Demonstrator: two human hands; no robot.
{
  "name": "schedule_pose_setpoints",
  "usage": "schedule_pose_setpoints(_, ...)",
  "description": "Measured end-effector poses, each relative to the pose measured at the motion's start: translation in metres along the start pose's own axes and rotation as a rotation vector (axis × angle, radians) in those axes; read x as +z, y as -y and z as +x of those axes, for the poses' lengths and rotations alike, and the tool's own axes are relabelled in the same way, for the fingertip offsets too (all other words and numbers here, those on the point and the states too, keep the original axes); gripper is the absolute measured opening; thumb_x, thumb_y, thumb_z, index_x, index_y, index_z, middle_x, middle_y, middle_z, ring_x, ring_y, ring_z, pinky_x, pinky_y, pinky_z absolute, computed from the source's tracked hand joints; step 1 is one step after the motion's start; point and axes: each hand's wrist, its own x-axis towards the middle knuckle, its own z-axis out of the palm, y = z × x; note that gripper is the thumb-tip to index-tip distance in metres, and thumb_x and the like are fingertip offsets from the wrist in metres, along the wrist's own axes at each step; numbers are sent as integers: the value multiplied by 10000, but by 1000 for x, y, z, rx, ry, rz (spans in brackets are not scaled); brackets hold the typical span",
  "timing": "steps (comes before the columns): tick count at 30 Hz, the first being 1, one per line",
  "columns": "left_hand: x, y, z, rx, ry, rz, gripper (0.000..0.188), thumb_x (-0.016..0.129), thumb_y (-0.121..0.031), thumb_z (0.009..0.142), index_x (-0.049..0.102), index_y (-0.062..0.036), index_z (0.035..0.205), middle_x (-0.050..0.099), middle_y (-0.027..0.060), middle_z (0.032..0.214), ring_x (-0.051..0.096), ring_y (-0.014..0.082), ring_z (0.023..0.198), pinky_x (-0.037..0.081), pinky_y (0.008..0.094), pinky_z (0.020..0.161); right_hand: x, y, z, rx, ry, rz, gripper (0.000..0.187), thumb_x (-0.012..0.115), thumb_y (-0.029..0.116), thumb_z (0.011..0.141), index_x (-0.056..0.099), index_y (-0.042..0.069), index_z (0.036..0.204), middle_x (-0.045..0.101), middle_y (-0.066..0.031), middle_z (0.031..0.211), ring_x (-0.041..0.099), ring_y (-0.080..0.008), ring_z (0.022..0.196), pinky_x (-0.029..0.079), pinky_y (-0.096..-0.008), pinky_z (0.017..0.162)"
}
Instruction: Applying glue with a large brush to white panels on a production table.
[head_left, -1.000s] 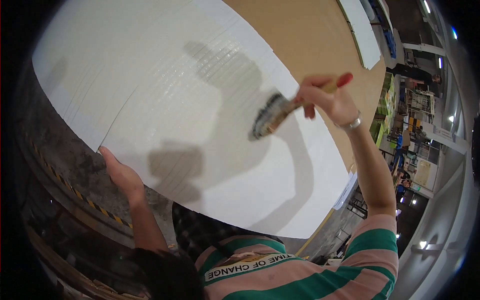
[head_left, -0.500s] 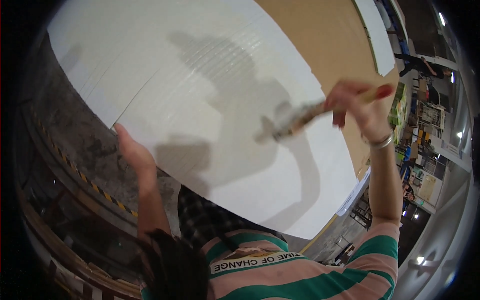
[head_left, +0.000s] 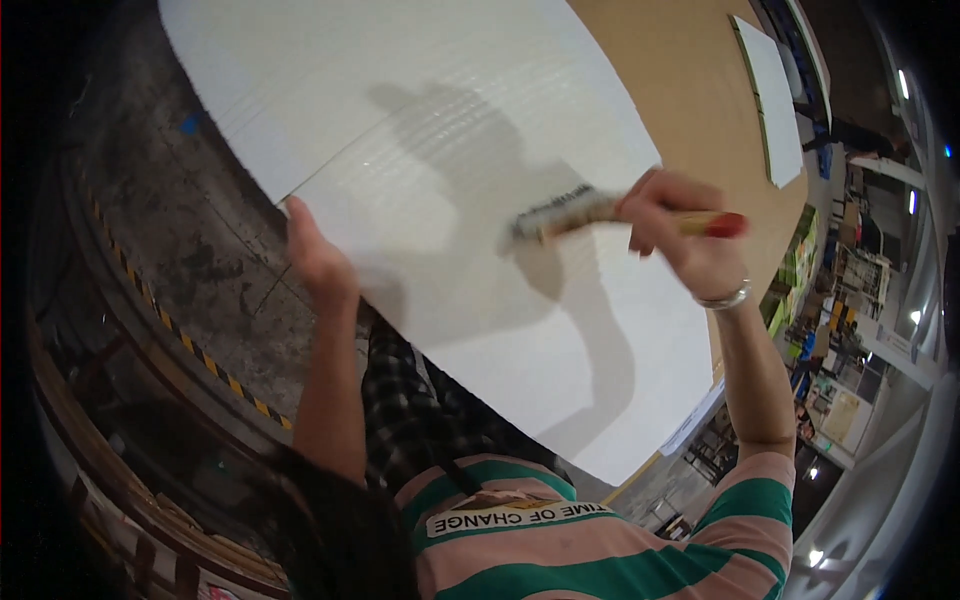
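A large white sheet (head_left: 400, 120) lies flat over a brown board (head_left: 690, 90) and fills most of the view. My right hand (head_left: 680, 235) grips a wide brush (head_left: 560, 212) by its wooden, red-tipped handle, bristles resting on the white sheet near its middle. A metal bangle sits on that wrist. My left hand (head_left: 315, 255) holds the near edge of the sheet, thumb on top. The hand's shadow falls across the sheet around the brush.
A second, smaller white sheet (head_left: 775, 95) lies on the brown board at the far right. Below the sheet is a stained concrete floor (head_left: 190, 220) with a yellow-black hazard stripe (head_left: 215, 365). Shelves and stacked goods stand at the right rim.
The right hand has drawn the brush toward the right and slightly lower across the sheet. The left hand stays on the sheet's edge. The view has shifted, so both hands appear further right.
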Motion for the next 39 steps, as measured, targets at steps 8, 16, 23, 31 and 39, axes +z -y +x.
schedule_pose_setpoints(8,15,-26,-11,-122,24,-164,542,352,-407,976,487,85,1157,560,182,1098,544,228,982,435,324,872,23,50,59,-353,-161,90,205,599,133,835,607,6,675,601,-56,567,567,-91,494,442,-223,461)
schedule_pose_setpoints(16,20,-28,-20,-133,37,-200,559,352,-421,974,484,92,1155,561,183,1108,540,222,992,422,321,885,17,68,79,-335,-177,50,221,590,155,851,595,11,683,628,-76,594,612,-125,535,465,-234,509)
schedule_pose_setpoints(23,18,-23,-17,-91,-10,-189,562,356,-431,970,496,86,1138,574,176,1091,550,219,973,426,320,866,21,57,59,-28,150,-215,223,525,168,861,617,-13,768,605,-82,579,578,-127,466,468,-250,472)
schedule_pose_setpoints(31,21,-22,-15,-25,-31,-9,543,360,-414,969,538,91,1054,601,173,1003,551,225,909,424,332,819,17,45,50,-66,88,-54,204,589,135,818,605,-3,669,578,-63,511,551,-115,422,435,-232,431)
schedule_pose_setpoints(39,22,-8,-2,63,-35,-70,543,380,-419,961,561,91,985,611,174,941,549,234,871,422,349,799,52,43,40,-336,164,-255,182,598,176,802,591,20,708,560,-24,561,540,-101,516,420,-235,483)
